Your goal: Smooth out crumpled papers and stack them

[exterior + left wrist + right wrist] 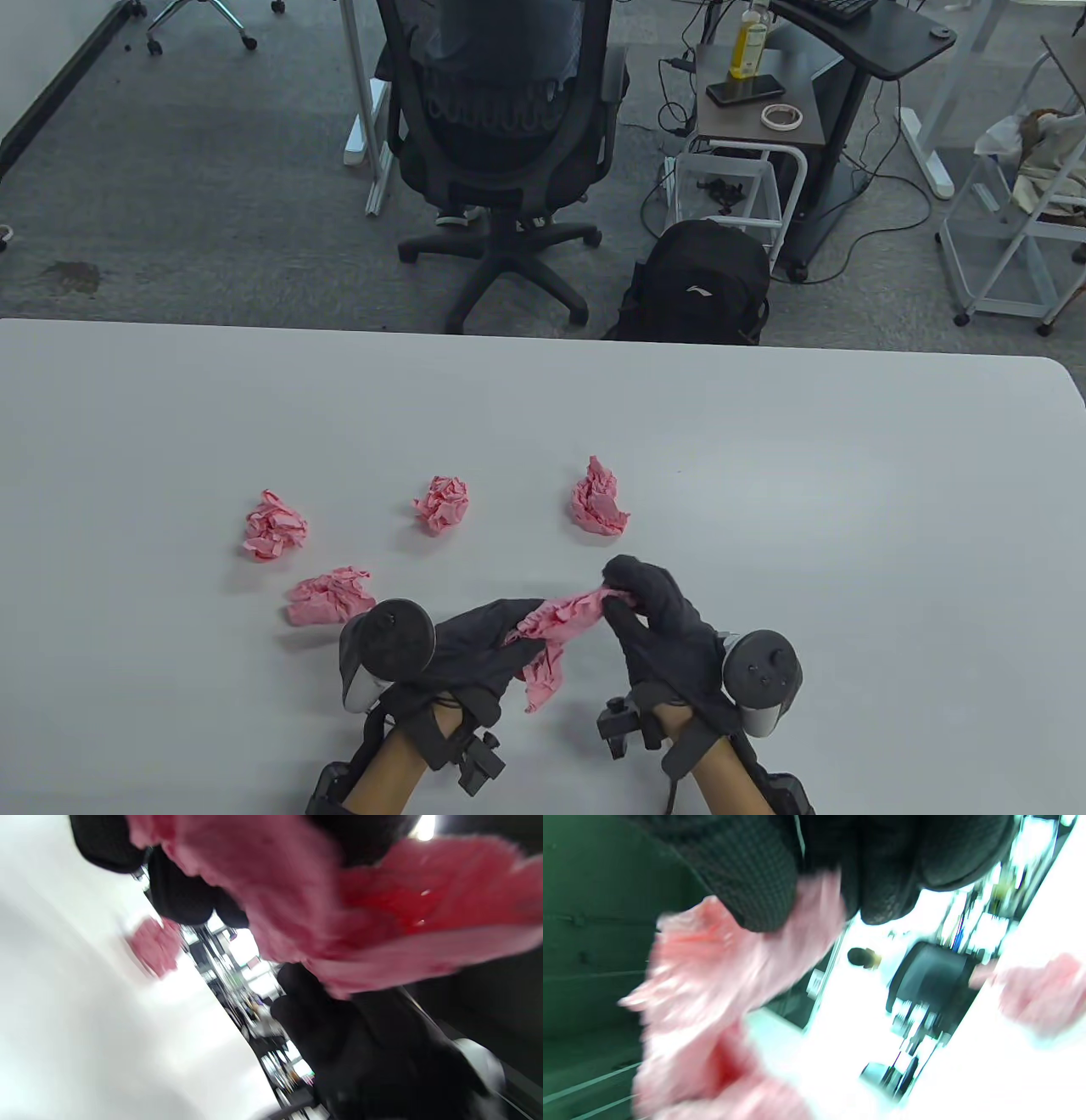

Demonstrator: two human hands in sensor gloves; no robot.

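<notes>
A crumpled pink paper [560, 632] is stretched between both hands just above the near part of the white table [764, 475]. My left hand [501, 641] grips its left end; my right hand [632, 598] pinches its right end. One flap of it hangs down towards the table. The same pink paper [322, 912] fills the blurred left wrist view, and in the right wrist view the paper [721, 984] sits under my fingertips [763, 899]. Several pink paper balls lie beyond: one [273, 526] at left, one [329, 596] near my left hand, one [442, 504] in the middle, one [599, 499] at right.
Past the table's far edge stand a black office chair [501, 127], a black backpack [700, 284] on the floor and a small cart [751, 110] with a bottle, phone and tape roll. The right half of the table bears nothing.
</notes>
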